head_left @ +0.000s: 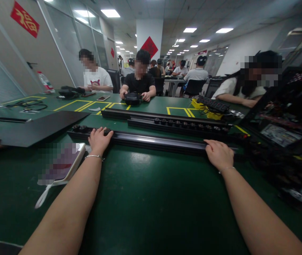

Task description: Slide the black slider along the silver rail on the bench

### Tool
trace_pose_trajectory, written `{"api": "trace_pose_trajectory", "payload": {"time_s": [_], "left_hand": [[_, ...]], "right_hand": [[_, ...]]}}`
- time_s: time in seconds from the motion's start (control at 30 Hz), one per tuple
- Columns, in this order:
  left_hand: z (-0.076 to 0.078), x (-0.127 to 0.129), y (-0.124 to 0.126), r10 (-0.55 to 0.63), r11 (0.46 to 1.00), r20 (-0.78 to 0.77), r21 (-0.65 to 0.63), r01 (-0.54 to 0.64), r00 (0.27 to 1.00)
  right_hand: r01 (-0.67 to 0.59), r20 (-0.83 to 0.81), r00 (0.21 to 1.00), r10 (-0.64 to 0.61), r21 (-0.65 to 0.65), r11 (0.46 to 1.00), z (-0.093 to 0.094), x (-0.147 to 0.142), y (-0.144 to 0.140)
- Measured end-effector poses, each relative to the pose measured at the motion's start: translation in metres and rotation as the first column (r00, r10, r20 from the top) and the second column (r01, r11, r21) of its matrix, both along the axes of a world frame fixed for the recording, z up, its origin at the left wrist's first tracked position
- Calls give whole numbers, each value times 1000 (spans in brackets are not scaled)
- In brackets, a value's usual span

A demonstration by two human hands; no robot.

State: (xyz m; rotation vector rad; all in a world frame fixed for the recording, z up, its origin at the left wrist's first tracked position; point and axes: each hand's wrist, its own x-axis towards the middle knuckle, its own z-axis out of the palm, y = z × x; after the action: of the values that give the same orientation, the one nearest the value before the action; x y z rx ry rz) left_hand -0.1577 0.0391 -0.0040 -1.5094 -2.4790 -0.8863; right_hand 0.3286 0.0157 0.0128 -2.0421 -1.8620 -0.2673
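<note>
Left hand (100,140), right hand (220,154) half-curled on long black metal-looking channel (156,140), grip firmness unclear; channel lies short of green worktop's (151,202) far edge. Probably steadying it; next move likely needs even two-handed control.

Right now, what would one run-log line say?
left hand: on black rail | right hand: on same rail | phone: on green table

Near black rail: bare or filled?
Partly filled: dark modules in the rail at its left end, but a shiny, bare stretch between left hand and right hand. Beyond the right hand, too dark to tell.
</note>
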Motion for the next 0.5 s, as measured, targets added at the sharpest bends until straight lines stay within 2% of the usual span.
{"api": "trace_pose_trajectory", "payload": {"time_s": [0.5], "left_hand": [[2, 11, -11, -43, 999, -24, -19, 43, 999]], "right_hand": [[8, -14, 1000, -8, 20, 1000, -1, -2, 0]]}}
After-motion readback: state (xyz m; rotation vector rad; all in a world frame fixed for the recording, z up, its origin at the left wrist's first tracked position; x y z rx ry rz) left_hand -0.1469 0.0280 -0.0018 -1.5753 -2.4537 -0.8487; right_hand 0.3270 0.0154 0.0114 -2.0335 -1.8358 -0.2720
